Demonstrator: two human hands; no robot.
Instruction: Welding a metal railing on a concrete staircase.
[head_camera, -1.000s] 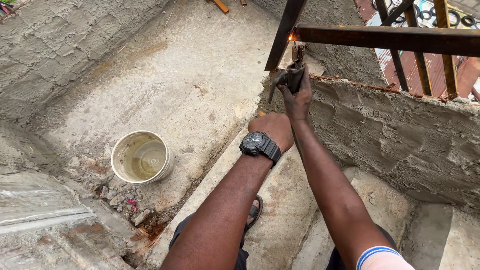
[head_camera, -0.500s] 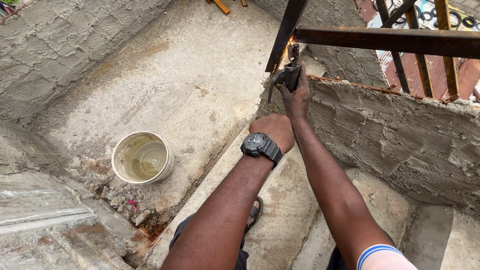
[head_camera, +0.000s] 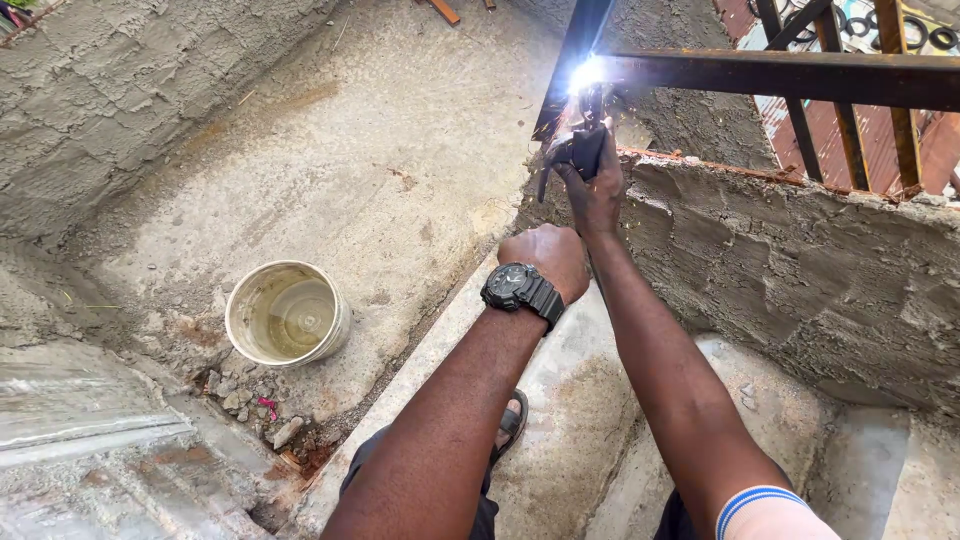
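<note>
My right hand (head_camera: 594, 190) grips a dark welding electrode holder (head_camera: 578, 148) and holds its tip up against the joint of a rusty metal railing (head_camera: 760, 75). A bright white arc (head_camera: 587, 73) flares at that joint, where a slanted bar meets the horizontal bar. My left hand (head_camera: 548, 255) is closed into a fist just below and left of the right wrist, with nothing visibly in it. A black wristwatch (head_camera: 518, 288) sits on my left wrist.
A rough cement wall (head_camera: 800, 270) runs under the railing on the right. A pale plastic bucket (head_camera: 286, 313) stands on the lower concrete floor at left, with rubble (head_camera: 255, 400) beside it. My sandalled foot (head_camera: 510, 425) rests on a concrete step.
The small orange glow at the joint went out, then a bright white arc flared there. My right hand shifted slightly at the joint; my left fist stayed put.
</note>
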